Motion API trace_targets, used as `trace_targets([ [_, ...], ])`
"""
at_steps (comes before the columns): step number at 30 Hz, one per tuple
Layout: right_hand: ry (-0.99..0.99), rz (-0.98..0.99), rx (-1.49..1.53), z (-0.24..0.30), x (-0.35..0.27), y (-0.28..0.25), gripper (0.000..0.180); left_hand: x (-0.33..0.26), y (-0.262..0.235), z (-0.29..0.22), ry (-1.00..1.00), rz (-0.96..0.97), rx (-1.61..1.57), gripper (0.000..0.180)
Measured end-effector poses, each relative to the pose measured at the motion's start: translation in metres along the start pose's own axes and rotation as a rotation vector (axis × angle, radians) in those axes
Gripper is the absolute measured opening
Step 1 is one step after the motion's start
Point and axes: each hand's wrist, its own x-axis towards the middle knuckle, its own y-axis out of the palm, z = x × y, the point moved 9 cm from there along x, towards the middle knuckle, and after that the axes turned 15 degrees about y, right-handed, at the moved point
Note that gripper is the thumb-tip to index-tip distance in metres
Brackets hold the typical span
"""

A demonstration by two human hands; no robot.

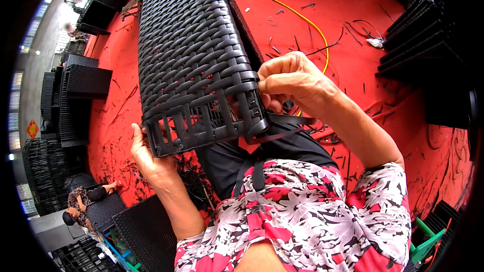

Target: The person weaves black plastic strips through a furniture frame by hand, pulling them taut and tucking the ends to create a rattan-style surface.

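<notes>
**Desk:** What risk does this moment carry?

**Photographer:** A person works on a black woven panel [194, 45] that slopes down toward the lap over a red floor [403, 121]. The right hand [292, 83] is closed, thumb and fingers pinching a flat black strip [285, 121] at the panel's near right corner. My reading: a hard tug could slip the strip from that pinch, or loosen the last woven rows, since the near edge shows bare uprights with gaps.

**Desk:** And the other hand?

**Photographer:** The left hand [151, 158] sits at the near left corner, palm under the edge and fingers curled up against the frame, propping it. If that support gives, the panel would likely tip sideways off the lap.

**Desk:** Where does the panel lie relative to the hands?

**Photographer:** Between them and beyond, touching both. Loose strip ends trail below the right hand. A yellow cable [302, 17] crosses the floor behind; finished black pieces [423, 45] are stacked at right.
</notes>
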Motion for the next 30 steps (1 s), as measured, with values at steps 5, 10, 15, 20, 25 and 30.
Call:
trace_targets([
  [5, -0.010, 0.074, 0.241, -0.002, -0.002, -0.005, 0.016, -0.005, 0.005, -0.002, 0.016, -0.076, 0.061, 0.027],
  [10, 0.004, 0.094, 0.206, 0.002, 0.003, -0.005, 0.017, -0.006, 0.006, -0.003, 0.048, -0.088, 0.023, 0.028],
  [15, 0.029, 0.093, 0.142, 0.006, 0.007, -0.009, 0.017, -0.006, 0.009, 0.001, 0.027, -0.078, -0.046, 0.027],
  [20, 0.027, 0.088, 0.127, 0.009, 0.009, -0.006, 0.017, 0.011, -0.012, 0.006, -0.070, 0.109, -0.198, 0.029],
  [25, 0.002, 0.043, 0.125, 0.010, 0.006, -0.005, 0.016, 0.008, -0.004, 0.008, -0.097, 0.214, -0.197, 0.031],
  [30, -0.025, 0.019, 0.165, 0.002, 0.003, -0.006, 0.018, -0.003, 0.000, -0.001, 0.051, -0.067, -0.038, 0.026],
])
